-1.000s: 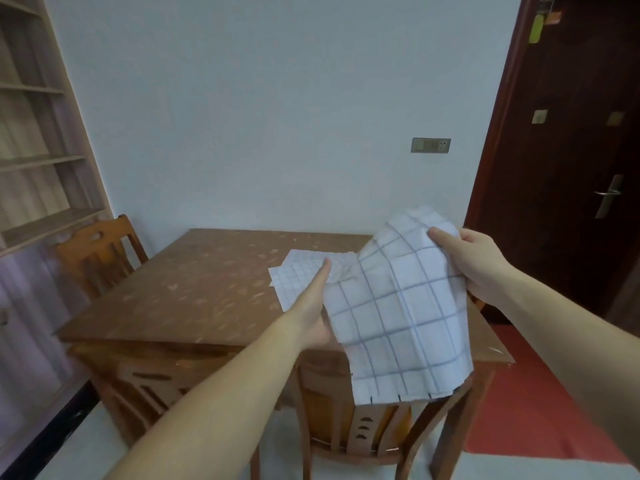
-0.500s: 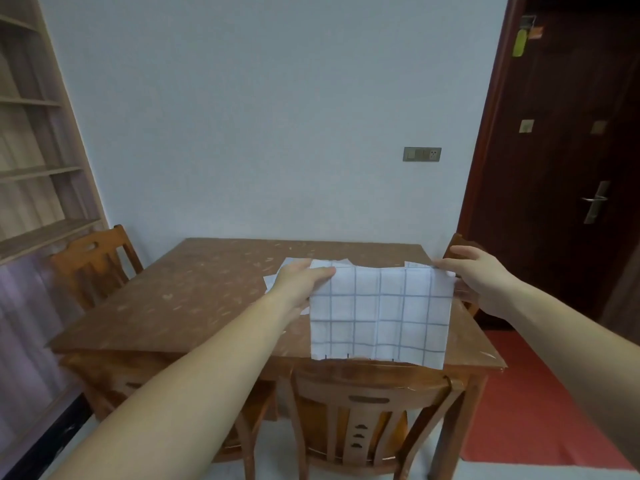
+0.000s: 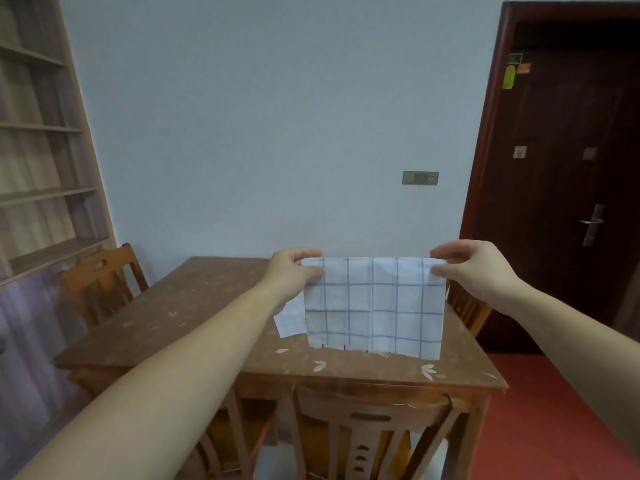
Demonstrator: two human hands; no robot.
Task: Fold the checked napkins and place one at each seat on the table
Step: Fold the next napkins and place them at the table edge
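The checked napkin (image 3: 374, 306), judged light and limp, handles best by its top corners, pinched by the left hand (image 3: 294, 268) at 10 o'clock and the right hand (image 3: 474, 268) at 2 o'clock.

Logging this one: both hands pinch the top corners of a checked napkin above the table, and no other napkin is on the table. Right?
Not quite. The head view shows a second napkin lying on the table, partly behind the held one. The rest holds: the left hand and right hand pinch the top corners of the checked napkin.
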